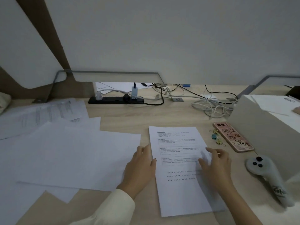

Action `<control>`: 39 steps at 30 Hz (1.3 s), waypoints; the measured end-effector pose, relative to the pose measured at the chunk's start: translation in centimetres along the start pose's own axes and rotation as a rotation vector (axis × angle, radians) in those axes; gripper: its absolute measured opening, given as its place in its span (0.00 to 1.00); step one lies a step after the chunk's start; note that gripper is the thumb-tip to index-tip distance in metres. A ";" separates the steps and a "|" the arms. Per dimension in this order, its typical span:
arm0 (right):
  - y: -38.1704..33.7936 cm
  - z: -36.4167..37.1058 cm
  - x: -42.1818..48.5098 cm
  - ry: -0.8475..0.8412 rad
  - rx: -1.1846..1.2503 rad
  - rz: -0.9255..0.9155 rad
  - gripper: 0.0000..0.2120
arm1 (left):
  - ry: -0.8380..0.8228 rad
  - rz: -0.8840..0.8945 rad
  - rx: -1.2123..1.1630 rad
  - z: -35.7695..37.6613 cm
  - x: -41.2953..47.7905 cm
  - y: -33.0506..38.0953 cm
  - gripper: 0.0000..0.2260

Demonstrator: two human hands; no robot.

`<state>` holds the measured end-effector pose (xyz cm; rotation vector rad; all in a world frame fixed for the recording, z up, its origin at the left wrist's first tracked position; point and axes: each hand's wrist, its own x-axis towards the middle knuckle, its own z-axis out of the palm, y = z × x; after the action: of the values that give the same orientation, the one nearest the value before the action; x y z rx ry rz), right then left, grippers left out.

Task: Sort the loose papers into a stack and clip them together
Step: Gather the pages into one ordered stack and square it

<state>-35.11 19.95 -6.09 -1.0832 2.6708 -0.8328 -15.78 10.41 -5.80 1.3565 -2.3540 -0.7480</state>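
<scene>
A printed sheet [178, 143] lies face up on the wooden desk [126, 125] in front of me. My left hand [139, 168] rests against its left edge, thumb on the paper and fingers on the desk beside it. On the sheet's right side my right hand [214, 164] lies flat, fingers spread and blurred. Loose white papers [69, 153] spread in an overlapping pile over the left half of the desk, some printed, some blank. Several small coloured binder clips [217, 137] lie to the right of the sheet, beside a phone.
A pink phone [232, 136] lies face down right of the clips. Near the right edge rests a white handheld controller [266, 174], in front of a white box [259, 120]. At the back sit a black power strip [116, 99] and tangled cables [211, 104].
</scene>
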 end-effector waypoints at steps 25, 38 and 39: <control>-21.1 12.3 -10.5 -0.461 -0.432 -1.034 0.24 | 0.213 -0.503 0.225 -12.1 -12.5 -20.4 0.41; -22.2 6.1 -7.4 -0.270 0.539 -0.575 0.08 | 0.054 -0.390 0.581 -13.6 -10.9 -19.6 0.42; -22.1 5.7 -7.1 -0.323 0.708 -0.485 0.09 | 0.033 -0.390 0.590 -13.7 -10.7 -19.6 0.40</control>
<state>-14.83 9.30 0.65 -1.4886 1.6421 -1.3875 10.30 7.86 -6.34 2.0851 -2.4087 -0.0981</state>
